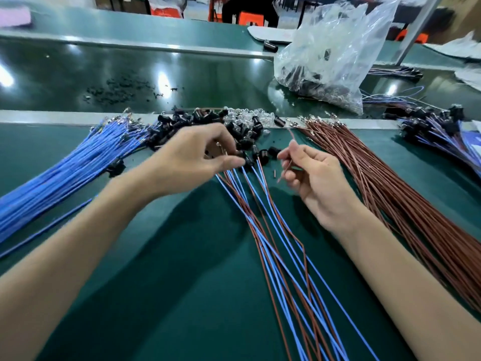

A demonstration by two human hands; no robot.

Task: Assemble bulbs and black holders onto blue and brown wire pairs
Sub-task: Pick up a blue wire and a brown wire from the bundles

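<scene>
Fingers (pixel 230 160) of the left hand (pixel 187 157) curl in a pinch at the top ends of the fanned blue and brown wire pairs (pixel 273 230), beside the black holders (pixel 197 118) and clear bulbs (pixel 250 117) heaped on the bench (pixel 156 256). Its partner, the right hand (pixel 315 178), pinches one blurred brown wire (pixel 291 142). A holder is probably being wired; next, the wire's terminal must line up with a holder's socket.

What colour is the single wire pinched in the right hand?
Brown: the wire in the right hand matches the brown bundle beside it. Head view, blurred.
</scene>
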